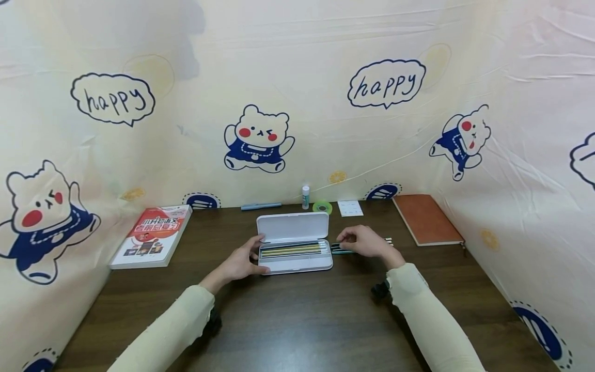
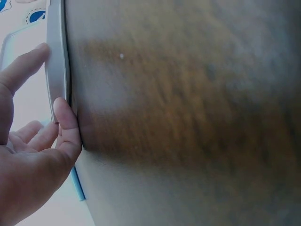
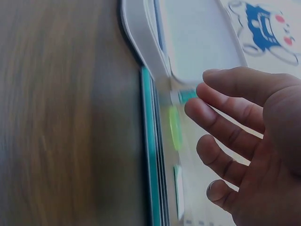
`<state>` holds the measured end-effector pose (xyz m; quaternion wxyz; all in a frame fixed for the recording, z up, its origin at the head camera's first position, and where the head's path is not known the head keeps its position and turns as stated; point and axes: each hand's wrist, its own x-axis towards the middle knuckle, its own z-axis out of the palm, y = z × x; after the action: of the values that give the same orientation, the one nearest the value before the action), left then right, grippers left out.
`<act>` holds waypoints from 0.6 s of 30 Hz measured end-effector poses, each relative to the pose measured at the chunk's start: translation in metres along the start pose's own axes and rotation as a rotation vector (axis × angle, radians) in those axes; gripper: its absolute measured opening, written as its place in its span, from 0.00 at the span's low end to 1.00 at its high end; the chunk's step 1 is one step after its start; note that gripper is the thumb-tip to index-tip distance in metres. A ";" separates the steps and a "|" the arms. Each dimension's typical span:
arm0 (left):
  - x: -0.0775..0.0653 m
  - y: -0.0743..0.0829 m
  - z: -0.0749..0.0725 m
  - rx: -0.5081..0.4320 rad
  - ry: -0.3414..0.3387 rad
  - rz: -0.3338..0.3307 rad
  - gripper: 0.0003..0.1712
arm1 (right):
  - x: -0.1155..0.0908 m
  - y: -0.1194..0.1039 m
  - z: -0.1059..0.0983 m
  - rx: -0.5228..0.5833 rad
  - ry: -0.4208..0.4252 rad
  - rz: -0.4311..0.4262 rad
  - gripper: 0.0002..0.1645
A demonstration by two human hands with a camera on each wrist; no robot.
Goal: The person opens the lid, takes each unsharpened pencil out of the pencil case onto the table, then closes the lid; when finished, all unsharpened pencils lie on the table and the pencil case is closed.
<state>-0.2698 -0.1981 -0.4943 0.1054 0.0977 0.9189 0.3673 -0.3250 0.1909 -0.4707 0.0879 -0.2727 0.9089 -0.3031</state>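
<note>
Here's the open pencil case (image 1: 297, 265), its left end gripped by the left hand (image 1: 238, 262), thumb and fingers spread round it. Just right of the case, the right hand (image 1: 364, 241) hovers over loose pencils (image 3: 152, 155), fingers loosely bent, holding nothing!

The pencil case (image 1: 302, 264) was a white, shallow, rectangular unit, positioned flat on the bench (image 1: 297, 320) with its long side running left to right. The lid (image 1: 293, 227), hinged along the far edge, was raised and tilted back. The inner pencils (image 1: 293, 250), dark and yellow with pale right ends, lay lengthwise inside the case. The outer pencils (image 3: 153, 150), teal and dark, lay side by side, to the right of the case, partly hidden.
</note>
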 end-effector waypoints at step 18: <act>0.000 -0.001 -0.001 -0.004 -0.002 -0.005 0.59 | 0.027 -0.033 0.033 -0.128 -0.102 -0.047 0.06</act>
<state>-0.2700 -0.1991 -0.4943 0.1075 0.0958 0.9182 0.3689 -0.3225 0.1372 -0.4772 0.1094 -0.3141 0.9141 -0.2319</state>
